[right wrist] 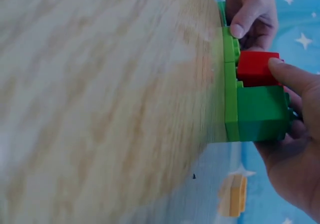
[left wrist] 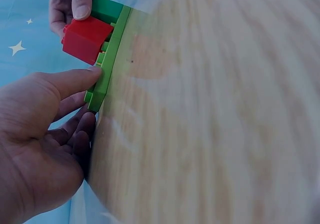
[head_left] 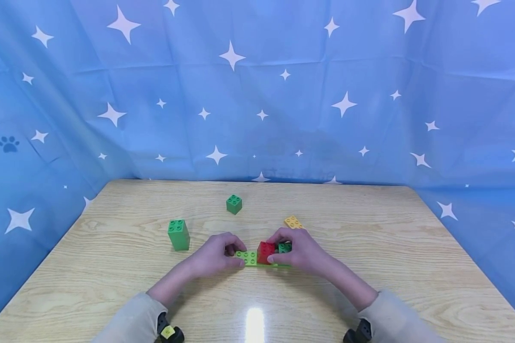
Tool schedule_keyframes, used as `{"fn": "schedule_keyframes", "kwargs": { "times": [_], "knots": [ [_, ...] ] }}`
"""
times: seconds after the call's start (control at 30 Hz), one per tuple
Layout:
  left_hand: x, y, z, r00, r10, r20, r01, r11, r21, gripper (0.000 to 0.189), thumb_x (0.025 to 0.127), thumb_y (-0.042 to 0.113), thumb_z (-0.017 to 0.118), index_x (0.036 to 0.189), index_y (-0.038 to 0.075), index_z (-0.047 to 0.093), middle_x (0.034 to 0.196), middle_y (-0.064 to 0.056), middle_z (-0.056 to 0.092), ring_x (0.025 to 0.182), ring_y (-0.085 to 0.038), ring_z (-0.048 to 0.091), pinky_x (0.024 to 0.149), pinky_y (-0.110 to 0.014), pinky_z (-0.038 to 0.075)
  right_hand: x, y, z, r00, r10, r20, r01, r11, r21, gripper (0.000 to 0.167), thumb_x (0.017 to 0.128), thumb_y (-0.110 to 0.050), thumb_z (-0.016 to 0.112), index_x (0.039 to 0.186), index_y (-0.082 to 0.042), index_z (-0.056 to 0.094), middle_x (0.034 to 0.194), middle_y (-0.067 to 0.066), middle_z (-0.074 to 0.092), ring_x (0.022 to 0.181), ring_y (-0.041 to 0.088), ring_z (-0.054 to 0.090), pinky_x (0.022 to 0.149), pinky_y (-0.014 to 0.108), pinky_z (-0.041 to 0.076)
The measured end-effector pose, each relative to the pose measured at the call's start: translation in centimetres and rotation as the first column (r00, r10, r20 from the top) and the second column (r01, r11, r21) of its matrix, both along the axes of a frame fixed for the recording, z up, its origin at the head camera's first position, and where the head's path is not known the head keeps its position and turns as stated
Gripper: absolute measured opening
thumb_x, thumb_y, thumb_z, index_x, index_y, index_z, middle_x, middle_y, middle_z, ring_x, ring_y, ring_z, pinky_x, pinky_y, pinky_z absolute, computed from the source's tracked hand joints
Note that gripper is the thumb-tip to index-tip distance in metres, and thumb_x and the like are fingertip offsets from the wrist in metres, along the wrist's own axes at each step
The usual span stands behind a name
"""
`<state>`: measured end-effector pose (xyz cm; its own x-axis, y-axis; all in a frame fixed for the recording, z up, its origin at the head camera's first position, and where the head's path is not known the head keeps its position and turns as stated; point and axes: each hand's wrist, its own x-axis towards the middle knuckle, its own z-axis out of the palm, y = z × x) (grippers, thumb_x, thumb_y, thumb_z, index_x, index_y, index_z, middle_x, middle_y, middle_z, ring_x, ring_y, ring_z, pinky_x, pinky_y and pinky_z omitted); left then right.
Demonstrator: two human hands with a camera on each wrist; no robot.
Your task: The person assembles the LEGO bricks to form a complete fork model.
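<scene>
Light green plates, joined end to end in a low strip, lie on the table between the hands. My left hand pinches the strip's left end, thumb on the near side and fingers behind. With thumb and fingers, my right hand grips a red brick over the middle of the strip. In the left wrist view the red brick sits tilted against the studs. A dark green brick stands on the strip's right end, beside the red one and partly behind the right hand in the head view.
A tall green brick stands to the left of the hands. Farther back is a small green brick. A yellow brick lies just behind the right hand. Blue star-patterned cloth hangs behind the wooden table.
</scene>
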<state>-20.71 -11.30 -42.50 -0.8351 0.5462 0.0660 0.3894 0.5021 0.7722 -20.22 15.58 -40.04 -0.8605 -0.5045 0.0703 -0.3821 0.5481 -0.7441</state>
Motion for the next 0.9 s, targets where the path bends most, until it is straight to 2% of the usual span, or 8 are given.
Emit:
{"fn": "schedule_keyframes", "kwargs": {
  "times": [0.27, 0.6, 0.9],
  "knots": [
    [0.02, 0.04, 0.09, 1.0, -0.001, 0.001, 0.001, 1.0, 0.005, 0.023, 0.087, 0.013, 0.081, 0.107, 0.006, 0.072, 0.093, 0.001, 0.062, 0.084, -0.016, 0.054, 0.074, -0.028, 0.047, -0.24, -0.16, -0.36, 0.999, 0.025, -0.034, -0.024, 1.0, 0.013, 0.028, 0.085, -0.021, 0.086, 0.109, -0.013, 0.074, 0.102, -0.007, 0.072, 0.095, 0.014, 0.065, 0.084, 0.032, 0.055],
    [0.0, 0.0, 0.08, 1.0, 0.0, -0.005, 0.0, 1.0, 0.004, 0.023, 0.087, 0.013, 0.081, 0.107, 0.006, 0.072, 0.092, 0.0, 0.062, 0.084, -0.016, 0.055, 0.073, -0.028, 0.047, -0.49, -0.3, 0.1, 0.996, 0.069, -0.059, -0.066, 0.997, 0.051, 0.023, 0.086, -0.021, 0.085, 0.105, -0.014, 0.074, 0.098, -0.009, 0.072, 0.093, 0.014, 0.066, 0.084, 0.031, 0.055],
    [-0.03, -0.06, 0.18, 1.0, -0.005, 0.009, 0.005, 1.0, 0.006, 0.024, 0.087, 0.013, 0.081, 0.108, 0.006, 0.072, 0.091, -0.001, 0.061, 0.083, -0.015, 0.054, 0.073, -0.028, 0.047, -0.64, -0.62, 0.32, 0.991, 0.11, -0.075, -0.105, 0.992, 0.069, 0.02, 0.088, -0.019, 0.084, 0.104, -0.013, 0.073, 0.096, -0.01, 0.069, 0.088, 0.013, 0.065, 0.078, 0.029, 0.054]
  ]
}}
